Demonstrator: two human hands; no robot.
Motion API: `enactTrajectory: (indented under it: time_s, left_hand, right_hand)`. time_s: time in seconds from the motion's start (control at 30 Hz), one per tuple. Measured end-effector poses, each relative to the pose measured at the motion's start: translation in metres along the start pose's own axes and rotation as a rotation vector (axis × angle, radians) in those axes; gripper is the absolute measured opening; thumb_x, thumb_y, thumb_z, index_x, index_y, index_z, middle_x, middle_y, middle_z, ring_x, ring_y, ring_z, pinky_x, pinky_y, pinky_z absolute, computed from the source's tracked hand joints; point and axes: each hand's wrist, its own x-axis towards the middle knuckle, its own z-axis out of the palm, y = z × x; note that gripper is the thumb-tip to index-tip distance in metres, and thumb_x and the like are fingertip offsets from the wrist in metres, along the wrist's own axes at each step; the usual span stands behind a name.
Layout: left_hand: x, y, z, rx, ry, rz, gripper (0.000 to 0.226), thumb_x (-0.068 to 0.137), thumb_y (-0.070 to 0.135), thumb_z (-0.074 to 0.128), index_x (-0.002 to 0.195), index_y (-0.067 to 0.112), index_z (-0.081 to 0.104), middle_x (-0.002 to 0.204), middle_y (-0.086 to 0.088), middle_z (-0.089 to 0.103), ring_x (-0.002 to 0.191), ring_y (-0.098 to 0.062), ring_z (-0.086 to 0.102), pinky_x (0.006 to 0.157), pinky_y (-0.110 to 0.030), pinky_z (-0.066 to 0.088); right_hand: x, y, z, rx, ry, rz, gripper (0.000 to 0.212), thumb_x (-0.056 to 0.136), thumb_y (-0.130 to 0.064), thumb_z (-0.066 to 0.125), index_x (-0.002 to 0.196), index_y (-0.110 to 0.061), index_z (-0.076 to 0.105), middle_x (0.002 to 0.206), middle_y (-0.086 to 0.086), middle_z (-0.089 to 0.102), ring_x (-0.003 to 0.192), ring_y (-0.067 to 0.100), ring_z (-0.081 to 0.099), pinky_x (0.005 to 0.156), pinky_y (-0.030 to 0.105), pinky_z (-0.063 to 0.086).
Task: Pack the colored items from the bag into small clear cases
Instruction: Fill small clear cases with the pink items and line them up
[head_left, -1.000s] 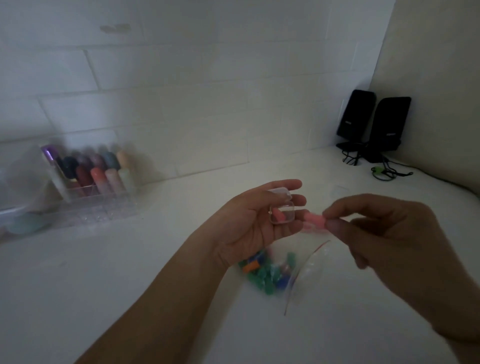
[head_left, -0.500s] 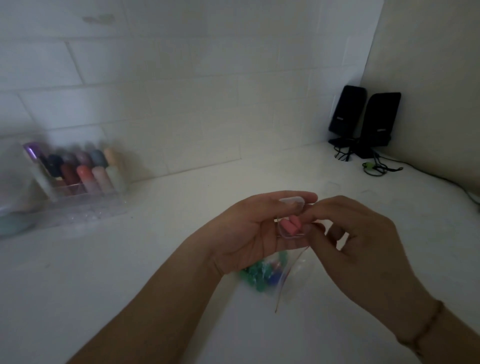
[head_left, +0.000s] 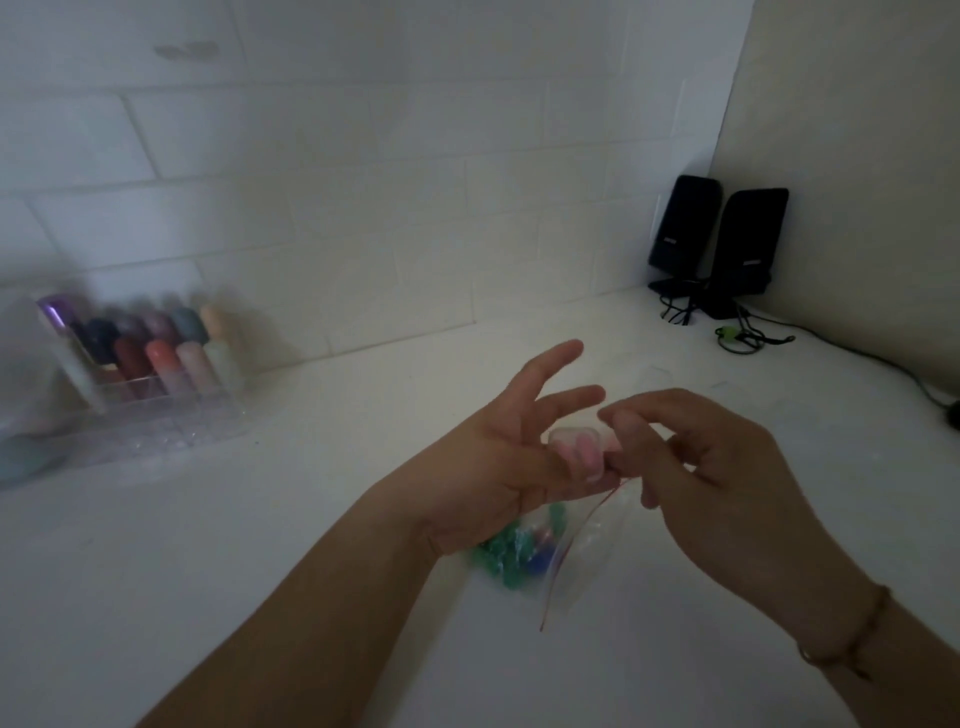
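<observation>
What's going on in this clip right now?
A person is filling a small clear case with pink pieces. The left hand holds the case from below, index and middle fingers spread out above it. The right hand has its fingertips at the case, apparently pressing a piece in or closing it; blur hides which. Beneath the hands, a clear zip bag of green and blue pieces lies on the white counter.

Above a white table (head_left: 311, 545), a left hand (head_left: 498, 467) holds a small clear case (head_left: 574, 452) containing pink items while the right hand (head_left: 717, 483) pinches at its edge. Just below the case lies a clear bag (head_left: 571, 561) of green and blue pieces (head_left: 506, 551).
</observation>
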Motion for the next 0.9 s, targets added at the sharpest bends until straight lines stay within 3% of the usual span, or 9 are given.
enactTrajectory:
  time_s: [0.13, 0.23, 0.33, 0.43, 0.53, 0.67, 0.73, 0.8, 0.9]
  left_hand:
    - [-0.001, -0.003, 0.005, 0.202, -0.021, 0.062, 0.089, 0.083, -0.012, 0.06, 0.146, 0.045, 0.031, 0.156, -0.003, 0.029, 0.134, -0.024, 0.047, 0.103, -0.05, 0.046]
    - [-0.001, -0.003, 0.009, 0.26, -0.011, 0.117, 0.089, 0.082, -0.013, 0.06, 0.147, 0.041, 0.031, 0.156, -0.001, 0.03, 0.135, -0.023, 0.045, 0.103, -0.052, 0.045]
    - [0.002, -0.003, 0.013, 0.391, 0.081, 0.21, 0.085, 0.081, -0.017, 0.061, 0.146, 0.032, 0.036, 0.151, 0.004, 0.04, 0.12, -0.019, 0.06, 0.099, -0.047, 0.05]
    - [0.004, -0.004, 0.014, 0.551, 0.282, 0.306, 0.065, 0.078, 0.008, 0.073, 0.134, 0.03, 0.048, 0.135, 0.011, 0.053, 0.108, -0.015, 0.066, 0.091, -0.035, 0.055]
    - [0.001, -0.005, 0.01, 1.067, 0.405, 0.365, 0.044, 0.084, 0.032, 0.071, 0.125, 0.034, 0.055, 0.12, 0.022, 0.056, 0.104, 0.0, 0.06, 0.088, -0.024, 0.052]
    - [-0.004, -0.01, 0.013, 1.452, 0.077, 0.329, 0.04, 0.08, 0.052, 0.068, 0.115, 0.037, 0.058, 0.11, 0.024, 0.055, 0.1, 0.005, 0.053, 0.088, -0.016, 0.043]
    - [-0.004, -0.013, 0.015, 1.511, -0.052, 0.285, 0.042, 0.079, 0.047, 0.07, 0.117, 0.035, 0.058, 0.114, 0.022, 0.056, 0.104, 0.005, 0.052, 0.094, -0.02, 0.043]
    - [-0.003, -0.016, 0.016, 1.536, -0.129, 0.266, 0.045, 0.078, 0.036, 0.07, 0.12, 0.034, 0.058, 0.119, 0.019, 0.056, 0.111, 0.002, 0.051, 0.097, -0.028, 0.043]
    - [-0.003, -0.016, 0.015, 1.538, -0.203, 0.172, 0.055, 0.076, 0.025, 0.065, 0.128, 0.036, 0.053, 0.124, 0.019, 0.052, 0.114, -0.001, 0.051, 0.096, -0.033, 0.045]
  right_hand:
    - [0.002, 0.001, 0.0, -0.036, -0.109, 0.013, 0.027, 0.087, -0.051, 0.053, 0.087, -0.031, 0.072, 0.087, -0.019, 0.066, 0.071, -0.003, 0.06, 0.061, 0.007, 0.041]
    - [0.003, -0.004, -0.004, 0.078, -0.121, 0.066, 0.021, 0.079, -0.049, 0.062, 0.083, -0.031, 0.071, 0.072, -0.011, 0.07, 0.05, 0.008, 0.052, 0.05, 0.009, 0.037]
    - [0.008, -0.008, -0.013, 0.176, -0.107, 0.104, 0.018, 0.076, -0.047, 0.067, 0.082, -0.03, 0.07, 0.072, -0.015, 0.07, 0.059, 0.013, 0.056, 0.052, 0.011, 0.041]
    - [0.021, 0.013, -0.032, 0.359, 0.069, 0.208, 0.025, 0.072, -0.04, 0.07, 0.09, -0.023, 0.067, 0.083, -0.009, 0.073, 0.064, 0.014, 0.054, 0.054, 0.024, 0.046]
    - [0.032, 0.047, -0.047, 0.17, 0.139, 0.305, 0.012, 0.088, -0.026, 0.068, 0.099, -0.02, 0.067, 0.088, -0.004, 0.071, 0.067, 0.016, 0.063, 0.058, 0.029, 0.055]
    - [0.03, 0.071, -0.037, -0.04, 0.037, 0.371, 0.005, 0.089, -0.023, 0.068, 0.092, -0.019, 0.071, 0.08, -0.002, 0.069, 0.061, 0.016, 0.064, 0.061, 0.028, 0.055]
    - [0.029, 0.08, -0.028, -0.184, 0.011, 0.358, 0.009, 0.089, -0.023, 0.067, 0.096, -0.017, 0.07, 0.084, -0.002, 0.068, 0.071, 0.017, 0.065, 0.072, 0.026, 0.052]
    - [0.029, 0.085, -0.021, -0.293, 0.002, 0.343, 0.013, 0.09, -0.024, 0.066, 0.101, -0.017, 0.067, 0.085, -0.002, 0.065, 0.072, 0.01, 0.061, 0.065, 0.006, 0.04]
    - [0.03, 0.085, -0.011, -0.389, 0.048, 0.282, 0.014, 0.087, -0.025, 0.068, 0.096, -0.014, 0.067, 0.081, 0.0, 0.066, 0.068, 0.009, 0.055, 0.059, 0.005, 0.033]
